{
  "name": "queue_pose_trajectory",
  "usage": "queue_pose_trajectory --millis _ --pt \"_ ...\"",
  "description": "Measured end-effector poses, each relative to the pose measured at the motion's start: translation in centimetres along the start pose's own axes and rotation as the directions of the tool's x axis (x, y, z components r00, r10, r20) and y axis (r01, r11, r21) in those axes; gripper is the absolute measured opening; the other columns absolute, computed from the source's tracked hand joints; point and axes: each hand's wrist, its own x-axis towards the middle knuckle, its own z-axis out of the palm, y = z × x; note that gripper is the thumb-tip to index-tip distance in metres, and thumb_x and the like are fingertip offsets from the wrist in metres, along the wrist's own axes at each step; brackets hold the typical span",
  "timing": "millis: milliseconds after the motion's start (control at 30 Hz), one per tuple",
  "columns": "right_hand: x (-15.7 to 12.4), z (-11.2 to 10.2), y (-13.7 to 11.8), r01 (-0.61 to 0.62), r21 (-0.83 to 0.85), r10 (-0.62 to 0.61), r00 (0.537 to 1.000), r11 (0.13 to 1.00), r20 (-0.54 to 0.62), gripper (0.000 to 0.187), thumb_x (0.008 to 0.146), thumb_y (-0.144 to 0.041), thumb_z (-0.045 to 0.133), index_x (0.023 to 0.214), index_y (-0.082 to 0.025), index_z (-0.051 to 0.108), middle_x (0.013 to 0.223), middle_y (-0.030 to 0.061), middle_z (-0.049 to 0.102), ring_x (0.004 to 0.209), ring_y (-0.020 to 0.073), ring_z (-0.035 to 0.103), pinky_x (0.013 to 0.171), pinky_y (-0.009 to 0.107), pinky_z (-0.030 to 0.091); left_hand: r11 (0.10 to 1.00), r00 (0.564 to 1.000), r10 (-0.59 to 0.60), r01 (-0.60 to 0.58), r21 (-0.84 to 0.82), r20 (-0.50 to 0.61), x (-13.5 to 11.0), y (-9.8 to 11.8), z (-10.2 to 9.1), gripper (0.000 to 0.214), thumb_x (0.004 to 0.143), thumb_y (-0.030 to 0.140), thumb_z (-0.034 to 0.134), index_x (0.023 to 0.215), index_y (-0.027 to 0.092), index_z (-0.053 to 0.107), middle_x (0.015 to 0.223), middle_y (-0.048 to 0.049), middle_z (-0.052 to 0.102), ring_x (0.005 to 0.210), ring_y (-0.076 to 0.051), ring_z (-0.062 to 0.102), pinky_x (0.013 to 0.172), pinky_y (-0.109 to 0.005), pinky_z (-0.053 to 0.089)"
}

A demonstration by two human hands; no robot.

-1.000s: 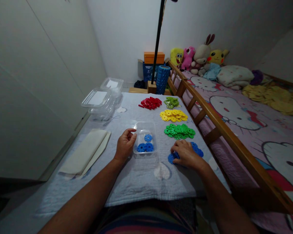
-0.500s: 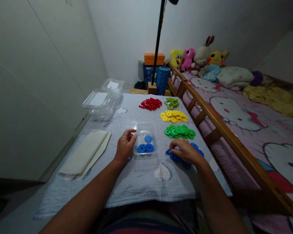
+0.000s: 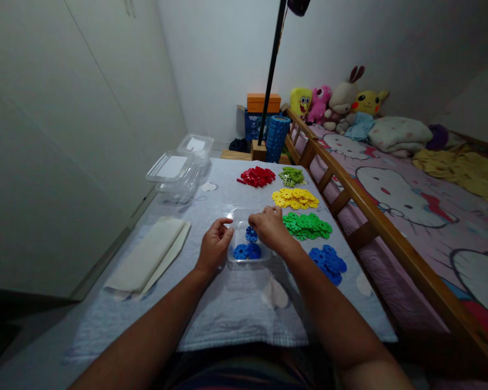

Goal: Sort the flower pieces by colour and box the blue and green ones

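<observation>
A clear plastic container [image 3: 249,261] sits on the cloth in front of me, with a few blue snowflake discs [image 3: 241,252] lying flat inside. My left hand [image 3: 214,245] is closed at its left wall, thumb and fingertips on the rim. Over the right side of the same container, my right hand [image 3: 270,227] has its fingers pinched; a blue disc [image 3: 251,234] shows right at the fingertips, partly covered by them. To the right lies a pile of blue discs [image 3: 329,264], and behind it a green pile [image 3: 309,226].
Yellow discs [image 3: 295,198], red pieces [image 3: 257,176] and light green pieces [image 3: 291,176] lie farther back. Stacked clear containers [image 3: 173,169] stand at the back left, near a folded cream cloth [image 3: 146,257]. A wooden bed rail [image 3: 350,187] runs along the right side.
My right hand has moved left from the blue pile to over the container. My left hand stays at the container's left side. The view has shifted slightly.
</observation>
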Motion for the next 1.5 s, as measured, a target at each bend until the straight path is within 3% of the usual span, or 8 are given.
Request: queue_pose_trajectory --millis 167,400,667,833,1067,1200,1333,1500 --pt "0.2 0.5 -0.4 0.055 -0.081 -0.049 0.996 0.995 0.074 0.023 0.095 -0.018 0.053 0.095 -0.022 0.075 0.098 0.0088 0.075 0.105 0.0278 0.053 0.098 0.047 0.023 1.0 1.0 0.018 -0.018 0.008 0.001 0.1 -0.1 0.0 0.029 0.084 0.037 0.063 0.107 0.019 0.064 0.064 0.0077 0.043 0.055 -0.01 0.042 0.054 -0.021 0.034" --pt "-3.1 -1.3 3.3 -0.102 0.056 0.105 0.992 0.993 -0.065 0.024 0.095 -0.019 0.055 0.11 -0.023 0.073 0.116 0.0089 0.07 0.11 0.0254 0.052 0.092 0.038 0.031 1.0 1.0 0.009 -0.009 0.004 -0.002 0.0 0.1 0.0 0.029 0.083 0.038 0.064 0.106 0.019 0.064 0.064 0.0073 0.045 0.056 -0.011 0.044 0.055 -0.021 0.034" --pt "-9.6 -0.7 6.4 -0.113 -0.042 0.12 0.952 0.993 0.28 0.026 0.08 -0.024 0.074 0.106 -0.023 0.074 0.112 0.0081 0.068 0.11 0.0295 0.052 0.087 0.036 0.034 0.999 1.0 0.024 -0.024 0.032 0.004 -0.1 0.6 0.0 0.028 0.083 0.036 0.062 0.105 0.019 0.064 0.062 0.0074 0.043 0.055 -0.011 0.042 0.054 -0.021 0.033" --pt "-10.4 0.0 6.0 -0.128 -0.067 0.142 0.942 0.99 0.305 0.024 0.078 -0.023 0.076 0.101 -0.021 0.073 0.113 0.0095 0.066 0.11 0.03 0.052 0.087 0.037 0.035 0.999 1.0 0.025 -0.025 0.034 0.007 -0.2 0.5 0.0 0.028 0.084 0.037 0.062 0.105 0.019 0.063 0.062 0.0076 0.042 0.055 -0.011 0.042 0.053 -0.021 0.032" --pt "-9.3 -1.4 7.4 -0.125 0.323 0.035 0.962 0.938 0.27 0.01 0.082 -0.011 0.062 0.08 -0.018 0.069 0.081 0.0019 0.068 0.08 0.017 0.06 0.073 0.027 0.04 0.999 1.0 0.019 -0.019 0.025 0.006 -0.1 0.4 0.0 0.028 0.084 0.036 0.062 0.106 0.019 0.063 0.063 0.0071 0.044 0.056 -0.011 0.042 0.055 -0.022 0.033" --pt "-6.8 -3.8 6.2 -0.043 0.53 -0.022 0.993 0.847 0.116 0.009 0.085 -0.015 0.061 0.081 -0.018 0.068 0.081 0.0001 0.069 0.077 0.0145 0.061 0.071 0.025 0.042 1.0 1.0 0.022 -0.022 0.017 -0.001 0.0 0.4 0.0 0.028 0.083 0.036 0.063 0.105 0.019 0.064 0.063 0.007 0.044 0.056 -0.011 0.043 0.055 -0.022 0.034" --pt "-2.9 -4.0 2.4 -0.006 0.416 0.001 1.0 0.909 0.012 0.011 0.085 -0.013 0.063 0.093 -0.019 0.069 0.089 0.0015 0.073 0.08 0.0145 0.062 0.074 0.026 0.04 1.0 1.0 0.004 -0.004 0.021 -0.002 0.0 0.3 0.0 0.029 0.084 0.037 0.063 0.107 0.02 0.064 0.064 0.0076 0.044 0.056 -0.011 0.044 0.055 -0.021 0.035" --pt "1.1 -0.9 -1.2 0.064 0.094 -0.07 0.995 0.993 0.064 0.014 0.092 -0.021 0.058 0.098 -0.021 0.071 0.094 0.0063 0.075 0.094 0.0222 0.065 0.084 0.034 0.034 1.0 1.0 0.015 -0.015 0.018 0.02 0.0 0.3 0.1 0.029 0.086 0.036 0.06 0.109 0.019 0.062 0.064 0.0083 0.043 0.055 -0.01 0.042 0.055 -0.022 0.034"
